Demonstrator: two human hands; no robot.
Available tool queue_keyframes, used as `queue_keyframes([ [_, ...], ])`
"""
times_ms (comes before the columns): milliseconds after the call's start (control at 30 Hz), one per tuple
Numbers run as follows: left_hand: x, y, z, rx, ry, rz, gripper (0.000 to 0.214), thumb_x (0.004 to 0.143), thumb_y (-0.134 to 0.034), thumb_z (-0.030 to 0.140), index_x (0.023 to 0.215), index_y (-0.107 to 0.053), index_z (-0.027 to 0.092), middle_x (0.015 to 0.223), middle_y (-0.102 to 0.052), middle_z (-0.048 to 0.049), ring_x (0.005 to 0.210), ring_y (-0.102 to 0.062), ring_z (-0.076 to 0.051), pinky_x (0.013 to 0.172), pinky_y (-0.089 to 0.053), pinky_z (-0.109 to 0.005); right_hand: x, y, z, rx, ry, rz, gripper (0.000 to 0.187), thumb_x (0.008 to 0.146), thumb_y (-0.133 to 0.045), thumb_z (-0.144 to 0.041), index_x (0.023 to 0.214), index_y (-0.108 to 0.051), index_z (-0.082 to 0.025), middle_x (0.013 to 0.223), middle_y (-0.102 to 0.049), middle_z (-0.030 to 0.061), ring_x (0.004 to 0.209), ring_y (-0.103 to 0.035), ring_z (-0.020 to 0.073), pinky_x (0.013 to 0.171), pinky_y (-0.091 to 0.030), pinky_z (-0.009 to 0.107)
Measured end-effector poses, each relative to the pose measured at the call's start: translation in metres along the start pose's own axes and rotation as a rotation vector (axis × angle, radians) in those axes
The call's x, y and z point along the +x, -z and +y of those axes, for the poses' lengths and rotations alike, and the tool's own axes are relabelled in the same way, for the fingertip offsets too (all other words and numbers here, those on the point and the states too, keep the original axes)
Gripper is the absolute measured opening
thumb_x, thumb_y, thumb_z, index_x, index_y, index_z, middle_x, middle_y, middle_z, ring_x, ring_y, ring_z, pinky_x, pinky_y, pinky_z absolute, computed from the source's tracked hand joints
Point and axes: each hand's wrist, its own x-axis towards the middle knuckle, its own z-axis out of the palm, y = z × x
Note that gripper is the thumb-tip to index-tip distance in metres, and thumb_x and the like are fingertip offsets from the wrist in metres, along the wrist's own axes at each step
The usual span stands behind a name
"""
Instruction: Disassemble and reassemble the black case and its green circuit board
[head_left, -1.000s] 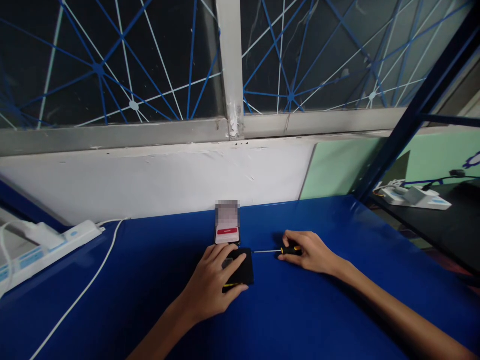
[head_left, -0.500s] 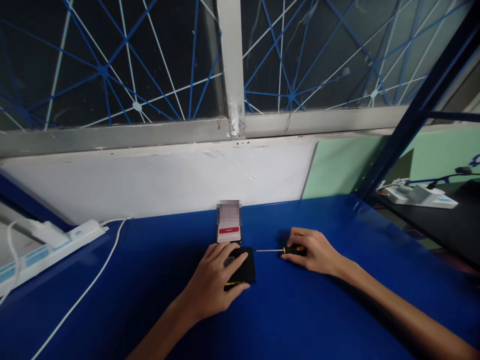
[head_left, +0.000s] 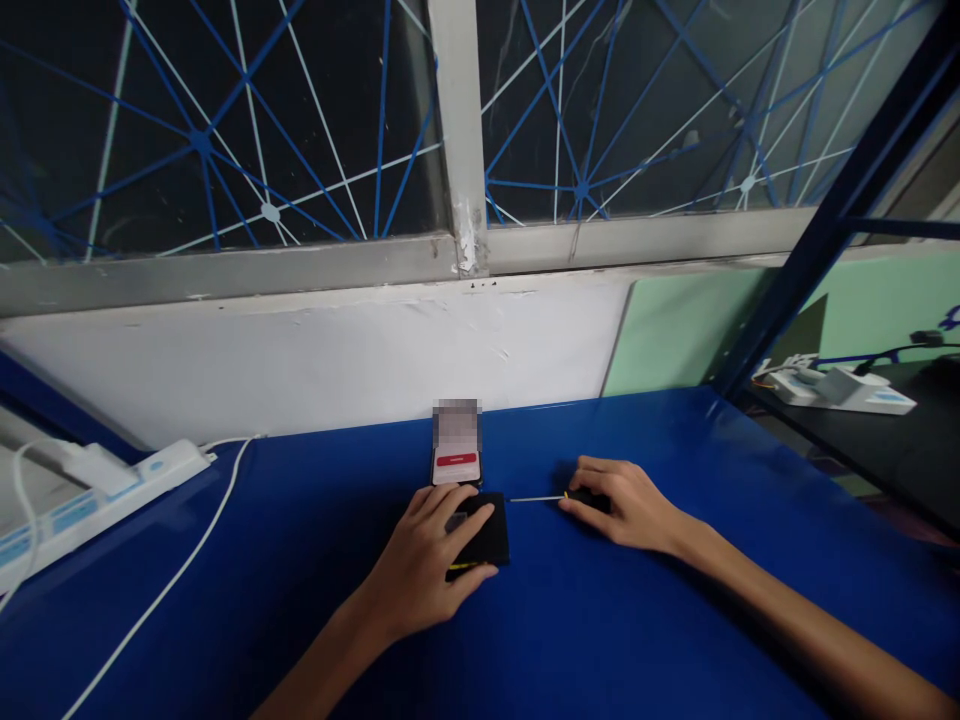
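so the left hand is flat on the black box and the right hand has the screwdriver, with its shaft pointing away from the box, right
Not quite. In the head view the screwdriver shaft points toward the black box, its tip close to the box's right edge, not away from it. The rest holds: the left hand rests on the box and the right hand covers the screwdriver's handle on the blue table.
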Motion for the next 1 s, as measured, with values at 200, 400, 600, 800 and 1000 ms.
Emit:
queue_keyframes([
  [200, 0.000, 0.001, 0.001, -0.009, 0.003, 0.003, 0.049, 0.081, -0.068, 0.032, 0.127, -0.056, 0.021, 0.123, -0.056, -0.0128, 0.113, -0.051, -0.032, 0.091, -0.046, -0.052, -0.001, -0.004, 0.000, 0.034, -0.035, -0.004, 0.020, 0.088, -0.058, -0.039, 0.089, -0.052, -0.021, 0.071, -0.059, -0.0011, 0.057, -0.051, 0.0132, 0.055, -0.031, 0.025],
  [400, 0.000, 0.001, 0.002, -0.007, 0.016, -0.006, 0.049, 0.081, -0.068, 0.033, 0.128, -0.056, 0.022, 0.124, -0.056, -0.0121, 0.113, -0.051, -0.031, 0.093, -0.045, -0.051, -0.001, -0.005, -0.001, 0.021, -0.035, 0.021, 0.021, 0.087, -0.059, -0.039, 0.093, -0.050, -0.021, 0.070, -0.060, -0.0015, 0.056, -0.050, 0.0132, 0.055, -0.029, 0.024],
  [600, 0.002, -0.002, 0.009, 0.025, -0.017, -0.017, 0.053, 0.083, -0.067, 0.038, 0.131, -0.053, 0.023, 0.132, -0.051, -0.0133, 0.121, -0.046, -0.034, 0.096, -0.043, -0.056, -0.001, 0.000, -0.001, 0.032, -0.038, 0.056, 0.016, 0.086, -0.058, -0.036, 0.091, -0.052, -0.021, 0.067, -0.058, -0.0021, 0.055, -0.050, 0.0125, 0.055, -0.030, 0.024],
  [800, 0.016, 0.001, 0.022, 0.040, -0.057, 0.018, 0.045, 0.086, -0.064, 0.040, 0.126, -0.057, 0.020, 0.128, -0.055, -0.0139, 0.120, -0.049, -0.033, 0.098, -0.041, -0.054, -0.001, 0.007, -0.004, 0.051, -0.048, 0.067, 0.013, 0.082, -0.059, -0.031, 0.087, -0.052, -0.021, 0.066, -0.057, -0.0030, 0.054, -0.048, 0.0117, 0.056, -0.031, 0.023],
  [1000, 0.032, 0.003, 0.028, 0.000, -0.082, 0.006, 0.040, 0.085, -0.065, 0.041, 0.117, -0.061, 0.017, 0.115, -0.063, -0.0120, 0.112, -0.056, -0.030, 0.096, -0.043, -0.051, -0.004, 0.013, -0.003, 0.077, -0.067, 0.077, 0.011, 0.081, -0.058, -0.029, 0.085, -0.053, -0.020, 0.063, -0.055, -0.0042, 0.052, -0.045, 0.0106, 0.055, -0.030, 0.023],
])
